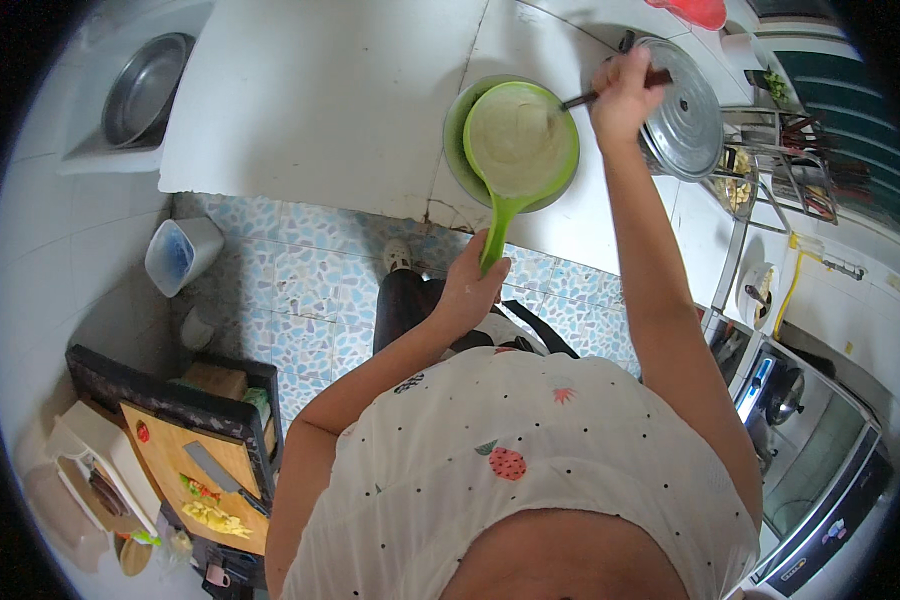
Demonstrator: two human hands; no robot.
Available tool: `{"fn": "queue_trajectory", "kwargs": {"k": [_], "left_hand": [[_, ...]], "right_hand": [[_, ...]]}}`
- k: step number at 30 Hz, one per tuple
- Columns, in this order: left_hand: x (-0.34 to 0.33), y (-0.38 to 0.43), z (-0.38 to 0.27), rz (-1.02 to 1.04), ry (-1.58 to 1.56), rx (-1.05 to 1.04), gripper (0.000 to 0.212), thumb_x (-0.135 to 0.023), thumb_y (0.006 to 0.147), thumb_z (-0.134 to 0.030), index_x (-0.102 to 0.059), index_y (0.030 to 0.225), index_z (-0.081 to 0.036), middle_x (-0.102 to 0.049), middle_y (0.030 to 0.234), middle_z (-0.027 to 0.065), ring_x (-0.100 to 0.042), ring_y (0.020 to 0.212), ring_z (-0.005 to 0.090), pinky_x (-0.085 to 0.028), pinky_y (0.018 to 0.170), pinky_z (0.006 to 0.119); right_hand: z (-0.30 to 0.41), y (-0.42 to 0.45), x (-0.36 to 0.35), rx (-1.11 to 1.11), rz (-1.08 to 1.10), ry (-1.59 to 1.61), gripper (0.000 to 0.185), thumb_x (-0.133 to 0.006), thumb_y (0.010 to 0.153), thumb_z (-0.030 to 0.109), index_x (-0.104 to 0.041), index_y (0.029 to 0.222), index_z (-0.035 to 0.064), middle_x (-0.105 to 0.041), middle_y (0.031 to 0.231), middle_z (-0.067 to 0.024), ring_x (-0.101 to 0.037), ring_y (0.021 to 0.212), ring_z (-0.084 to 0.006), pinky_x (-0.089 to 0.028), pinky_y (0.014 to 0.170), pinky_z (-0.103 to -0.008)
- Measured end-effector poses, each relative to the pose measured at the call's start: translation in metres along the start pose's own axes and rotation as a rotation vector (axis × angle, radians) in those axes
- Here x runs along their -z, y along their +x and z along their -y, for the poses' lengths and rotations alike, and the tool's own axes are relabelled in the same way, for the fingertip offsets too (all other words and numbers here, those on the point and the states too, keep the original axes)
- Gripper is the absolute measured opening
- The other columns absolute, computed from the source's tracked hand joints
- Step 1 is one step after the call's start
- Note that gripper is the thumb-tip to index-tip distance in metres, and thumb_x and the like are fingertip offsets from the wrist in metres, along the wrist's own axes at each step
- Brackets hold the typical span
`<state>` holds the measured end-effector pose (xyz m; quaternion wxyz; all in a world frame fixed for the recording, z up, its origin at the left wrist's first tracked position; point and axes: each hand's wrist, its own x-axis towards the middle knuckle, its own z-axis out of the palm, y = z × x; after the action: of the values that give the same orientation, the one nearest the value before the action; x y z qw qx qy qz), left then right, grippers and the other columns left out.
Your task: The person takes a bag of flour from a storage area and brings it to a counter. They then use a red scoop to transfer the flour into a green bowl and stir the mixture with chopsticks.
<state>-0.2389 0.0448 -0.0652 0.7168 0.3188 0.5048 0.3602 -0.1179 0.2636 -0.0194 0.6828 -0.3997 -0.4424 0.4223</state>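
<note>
My left hand (474,291) grips the handle of a green plastic long-handled scoop or strainer (501,216). A thick, pale paste (516,146) fills its round cup, swirled on top. The cup sits over a pale green bowl (456,146) on the white countertop. My right hand (622,103), slightly blurred, is closed around a thin utensil (581,100) with a dark brown handle. The utensil's tip reaches the paste at the cup's right side; its exact shape is unclear.
Right of the bowl lies a metal pot lid (682,112), close to my right hand. Beyond it stand a wire rack (784,161) and a gas stove (817,450). A dark pan (146,90) is far left. Behind-left, a cleaver (214,465) rests on a cutting board (161,457) with chopped food.
</note>
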Motion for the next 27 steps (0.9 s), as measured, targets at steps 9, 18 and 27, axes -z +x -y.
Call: {"fn": "queue_trajectory", "kwargs": {"k": [9, 18, 27], "left_hand": [[0.007, 0.003, -0.008, -0.024, 0.043, -0.014, 0.040, -0.047, 0.079, -0.011, -0.033, 0.113, 0.001, -0.042, 0.058, 0.0010, -0.040, 0.045, 0.0074, -0.035, 0.041, 0.021], [0.008, 0.009, 0.002, -0.110, -0.021, -0.054, 0.036, -0.048, 0.076, -0.010, -0.037, 0.110, -0.001, -0.044, 0.054, 0.0036, -0.044, 0.041, 0.0099, -0.037, 0.038, 0.024], [0.007, 0.002, -0.009, -0.135, -0.136, -0.018, 0.036, -0.048, 0.076, -0.009, -0.038, 0.110, -0.001, -0.042, 0.058, 0.0009, -0.041, 0.043, 0.0077, -0.036, 0.041, 0.021]], "right_hand": [[-0.026, -0.034, -0.077, -0.096, 0.146, -0.062, 0.032, -0.047, 0.081, 0.021, -0.035, 0.054, 0.0082, -0.033, 0.046, 0.0023, -0.031, 0.043, -0.0075, -0.022, 0.038, -0.0235], [-0.010, -0.126, 0.014, 0.090, 0.536, -0.166, 0.015, -0.047, 0.076, 0.005, -0.046, 0.061, 0.0027, -0.044, 0.055, -0.0013, -0.039, 0.048, -0.0101, -0.035, 0.045, -0.0252], [-0.009, -0.008, 0.009, 0.030, 0.124, 0.071, 0.034, -0.044, 0.083, 0.022, -0.028, 0.055, 0.0115, -0.027, 0.047, 0.0024, -0.023, 0.038, -0.0078, -0.018, 0.037, -0.0233]]}}
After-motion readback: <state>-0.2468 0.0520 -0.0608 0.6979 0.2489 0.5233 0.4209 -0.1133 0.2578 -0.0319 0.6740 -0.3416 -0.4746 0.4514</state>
